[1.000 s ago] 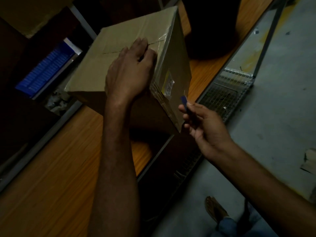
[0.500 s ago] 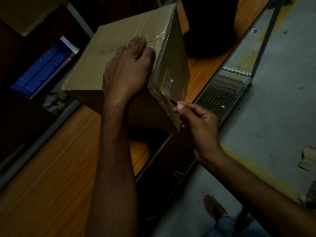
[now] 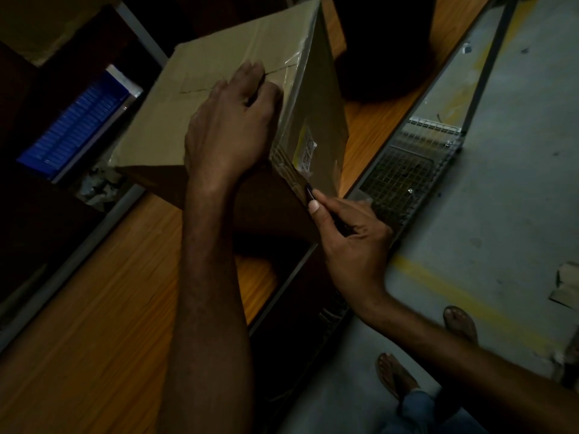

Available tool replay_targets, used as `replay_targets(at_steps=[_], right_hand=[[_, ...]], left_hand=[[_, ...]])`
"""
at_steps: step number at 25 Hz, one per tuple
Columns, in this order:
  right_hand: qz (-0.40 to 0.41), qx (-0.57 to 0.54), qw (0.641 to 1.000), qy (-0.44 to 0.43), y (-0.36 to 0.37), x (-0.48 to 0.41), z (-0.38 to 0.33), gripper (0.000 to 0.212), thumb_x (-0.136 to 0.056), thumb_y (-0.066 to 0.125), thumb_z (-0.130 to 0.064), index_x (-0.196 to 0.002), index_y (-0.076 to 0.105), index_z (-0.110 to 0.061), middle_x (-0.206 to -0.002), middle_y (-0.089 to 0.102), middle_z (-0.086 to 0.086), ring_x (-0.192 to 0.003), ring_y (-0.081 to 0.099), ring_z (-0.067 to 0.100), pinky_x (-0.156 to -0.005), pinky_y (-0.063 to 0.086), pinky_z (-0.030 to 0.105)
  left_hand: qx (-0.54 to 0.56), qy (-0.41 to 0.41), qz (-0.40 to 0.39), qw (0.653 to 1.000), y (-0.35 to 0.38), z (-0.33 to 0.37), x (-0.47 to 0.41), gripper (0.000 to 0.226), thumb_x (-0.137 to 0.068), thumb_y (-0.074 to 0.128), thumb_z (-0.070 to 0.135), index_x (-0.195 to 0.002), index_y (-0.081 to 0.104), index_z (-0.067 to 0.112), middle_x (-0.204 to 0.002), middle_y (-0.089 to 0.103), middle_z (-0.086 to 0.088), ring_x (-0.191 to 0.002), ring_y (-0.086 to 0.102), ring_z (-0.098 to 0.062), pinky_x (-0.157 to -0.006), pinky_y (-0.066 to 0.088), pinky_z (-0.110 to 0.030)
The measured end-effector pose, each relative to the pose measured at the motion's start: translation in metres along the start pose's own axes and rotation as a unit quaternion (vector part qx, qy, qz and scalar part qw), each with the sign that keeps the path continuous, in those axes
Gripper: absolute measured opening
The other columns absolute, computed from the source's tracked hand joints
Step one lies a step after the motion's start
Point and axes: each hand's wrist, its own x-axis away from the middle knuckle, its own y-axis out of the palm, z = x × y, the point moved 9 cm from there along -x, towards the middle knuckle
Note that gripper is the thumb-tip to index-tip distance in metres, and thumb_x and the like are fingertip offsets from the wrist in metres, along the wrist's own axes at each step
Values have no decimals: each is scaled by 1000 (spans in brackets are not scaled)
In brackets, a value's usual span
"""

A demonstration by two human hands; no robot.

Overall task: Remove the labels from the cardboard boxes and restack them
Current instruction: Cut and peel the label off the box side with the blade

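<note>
The label (image 3: 307,150) is still on the side of the cardboard box (image 3: 219,89) on the bench (image 3: 109,308). The left hand (image 3: 228,126) presses its top, fingers relaxed. The right hand (image 3: 354,239) fingers pinch a small dark tool (image 3: 309,194) just below the label. Peeling looks barely begun, and restacking is not yet done.

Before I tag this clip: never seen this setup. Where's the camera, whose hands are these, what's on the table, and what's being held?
There is no robot here. One camera is worn on a person's head and looks down at their own bare hands. A cardboard box is on a wooden table. The left hand rests on the box's top and steadies it. The right hand pinches a small dark tool, its tip against the box's side just below a yellow-and-white label. Right of the table are a wire mesh rack and the grey floor. The light is too dim to tell what kind of tool it is.
</note>
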Motion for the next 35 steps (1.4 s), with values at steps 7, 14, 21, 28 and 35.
replay_targets(at_steps=[7,14,21,28,35], right_hand=[[28,-9,999,13,2,-1,-8,21,-93,78,-19,-114,78,-16,-101,74,-17,-97,69,0,-85,59,31],[31,-40,998,48,-1,-16,-10,22,-95,76,-21,-117,77,-19,-103,75,-13,-102,69,5,-86,59,27],[20,-68,994,83,-4,3,7,20,-97,74,-21,-116,79,-18,-105,76,0,-101,72,12,-84,58,26],[60,-72,992,83,-26,-25,10,17,-98,72,-13,-114,77,-10,-106,77,1,-98,73,10,-82,58,22],[3,92,994,58,-36,-98,56,17,-100,68,-31,-115,74,-26,-106,73,-5,-98,68,13,-79,58,29]], left_hand=[[-8,6,-3,1000,0,1,-2,54,-104,32,60,-155,36,43,-164,31,15,-149,32,-16,-120,25,-54],[-6,2,-7,1000,1,1,-2,53,-104,33,59,-155,33,43,-165,26,19,-152,25,-12,-122,19,-48],[2,-3,-4,1000,1,1,-2,52,-104,35,59,-154,35,44,-164,27,20,-152,25,-9,-121,18,-45],[12,-7,-3,1000,0,-1,-3,51,-103,35,59,-153,37,46,-163,28,24,-152,23,-6,-120,18,-42],[17,-21,-3,1000,-3,9,-3,51,-103,38,57,-153,39,44,-163,30,22,-150,29,-8,-122,20,-45]])
